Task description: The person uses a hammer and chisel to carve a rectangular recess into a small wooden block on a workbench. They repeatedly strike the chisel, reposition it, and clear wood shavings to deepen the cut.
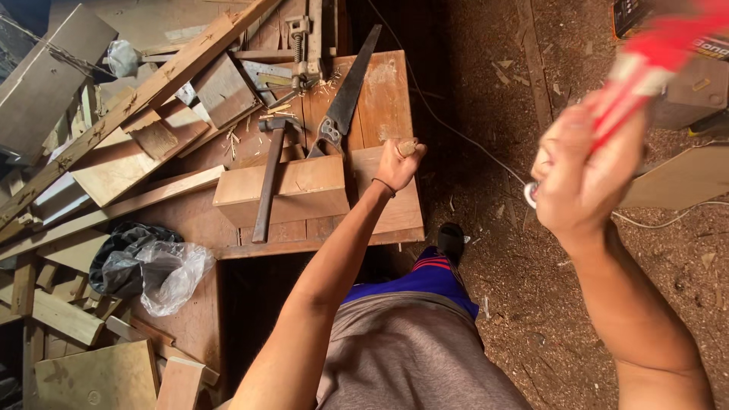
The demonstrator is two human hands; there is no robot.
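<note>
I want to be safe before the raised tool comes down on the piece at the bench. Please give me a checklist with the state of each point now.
1. Left hand holds the small wooden piece against the bench: ok.
2. Right hand grips the red-handled tool firmly: ok, but blurred.
3. Kind of the tool's head: cannot tell, out of view.
4. Left fingers away from the striking spot: not ok, they wrap the piece.
5. Handsaw and hammer away from the left hand: not ok, both lie beside it.
6. White cable on the floor away from the feet: cannot tell.
</note>
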